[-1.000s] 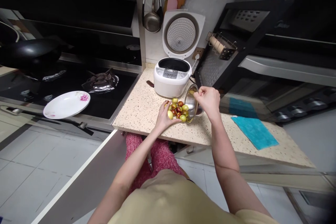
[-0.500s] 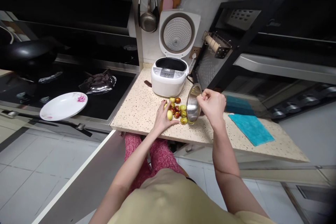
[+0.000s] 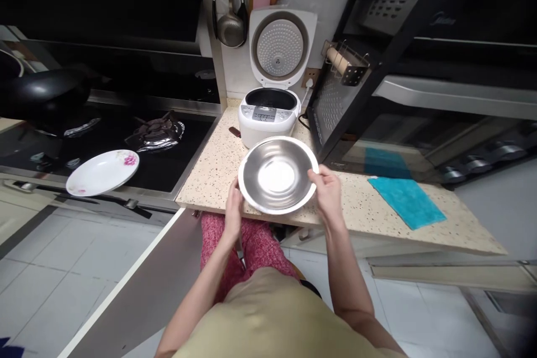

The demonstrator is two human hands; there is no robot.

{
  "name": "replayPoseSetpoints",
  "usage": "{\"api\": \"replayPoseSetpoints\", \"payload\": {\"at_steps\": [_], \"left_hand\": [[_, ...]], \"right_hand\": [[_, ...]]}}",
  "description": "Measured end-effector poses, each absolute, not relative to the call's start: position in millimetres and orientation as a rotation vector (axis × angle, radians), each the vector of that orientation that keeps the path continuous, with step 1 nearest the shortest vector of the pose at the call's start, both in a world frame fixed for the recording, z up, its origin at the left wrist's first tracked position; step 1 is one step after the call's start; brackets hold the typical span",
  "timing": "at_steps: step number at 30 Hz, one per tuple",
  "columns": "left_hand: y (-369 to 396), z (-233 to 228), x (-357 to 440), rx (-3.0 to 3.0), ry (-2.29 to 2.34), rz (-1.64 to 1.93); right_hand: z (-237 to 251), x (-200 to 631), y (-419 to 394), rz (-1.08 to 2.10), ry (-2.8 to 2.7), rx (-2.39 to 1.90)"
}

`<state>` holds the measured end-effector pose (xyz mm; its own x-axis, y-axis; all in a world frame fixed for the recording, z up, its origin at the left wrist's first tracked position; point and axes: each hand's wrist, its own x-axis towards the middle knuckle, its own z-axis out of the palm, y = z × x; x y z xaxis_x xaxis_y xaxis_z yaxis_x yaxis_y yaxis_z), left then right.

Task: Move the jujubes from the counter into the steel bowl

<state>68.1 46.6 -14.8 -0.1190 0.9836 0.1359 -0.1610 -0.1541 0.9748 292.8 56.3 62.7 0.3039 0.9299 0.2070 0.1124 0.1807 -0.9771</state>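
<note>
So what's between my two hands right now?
The steel bowl alone, seen in the head view: left hand grips its left rim, right hand its right rim.

the steel bowl (image 3: 277, 175) hides the tabletop (image 3: 218, 179) behind it, so nothing lying there can be seen. the left hand (image 3: 233, 210) shows mostly its back, its fingertips tucked behind the bowl's rim. the black pan (image 3: 39, 89) is cut off by the left edge, and the hanging utensils (image 3: 243, 0) by the top edge. the rice cooker (image 3: 268, 117) panel is too small to read.
</note>
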Motion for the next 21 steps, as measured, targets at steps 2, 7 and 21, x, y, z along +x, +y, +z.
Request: {"api": "replayPoseSetpoints", "payload": {"at_steps": [2, 7, 21], "left_hand": [[38.4, -6.0, 56.0, 0.945, 1.099, 1.532], [25.5, 6.3, 16.6, 0.62, 1.272, 1.621], [25.4, 16.9, -8.6, 0.546, 1.404, 1.602]], "right_hand": [[45.8, 268.6, 55.7, 1.022, -1.154, -1.211], [23.3, 227.1, 48.0, 1.224, -1.301, -1.106], [-9.7, 303.4, 35.5, 0.21, -1.511, -1.73]]}}
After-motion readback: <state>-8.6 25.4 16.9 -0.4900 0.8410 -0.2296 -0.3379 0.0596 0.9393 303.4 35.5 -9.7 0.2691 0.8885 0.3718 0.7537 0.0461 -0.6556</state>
